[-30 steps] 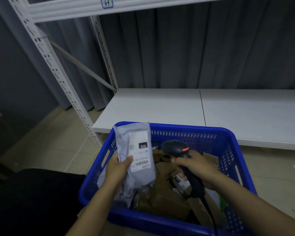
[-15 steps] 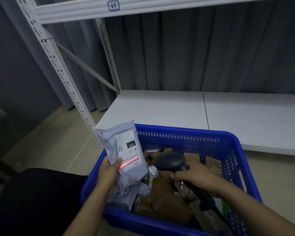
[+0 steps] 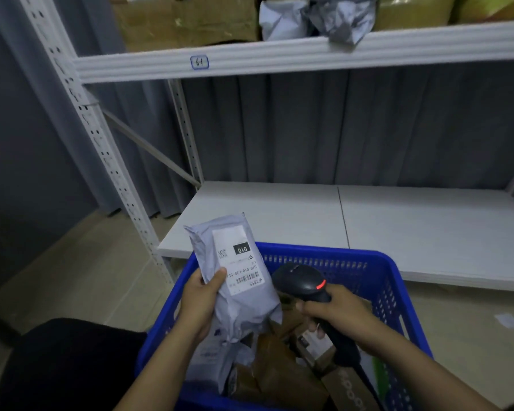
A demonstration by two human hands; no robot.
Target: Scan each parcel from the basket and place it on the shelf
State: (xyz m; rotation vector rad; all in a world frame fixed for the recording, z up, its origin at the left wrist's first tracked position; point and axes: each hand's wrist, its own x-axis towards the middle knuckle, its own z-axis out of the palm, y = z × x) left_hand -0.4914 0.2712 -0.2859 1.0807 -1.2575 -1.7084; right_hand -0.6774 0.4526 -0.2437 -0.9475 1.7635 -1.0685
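Observation:
My left hand (image 3: pixel 201 301) grips a grey poly-bag parcel (image 3: pixel 235 277) upright over the left side of the blue basket (image 3: pixel 377 271); its white label with "010" and a barcode faces me. My right hand (image 3: pixel 336 312) grips the handle of a black barcode scanner (image 3: pixel 301 281), its head just right of the parcel's label with a red light glowing. Several brown cardboard parcels (image 3: pixel 279 372) and another grey bag fill the basket. The low white shelf board (image 3: pixel 413 221) lies behind the basket.
The upper shelf (image 3: pixel 309 54), tagged with a small numbered label, carries cardboard boxes (image 3: pixel 187 16) and crumpled grey bags (image 3: pixel 339 16). A perforated white upright (image 3: pixel 101 149) stands left. Grey curtain behind; tiled floor around the basket.
My view has tilted upward, bringing the loaded upper shelf into sight. The red scan line seen on the label half a second ago is gone. The parcel stands a little higher and more upright.

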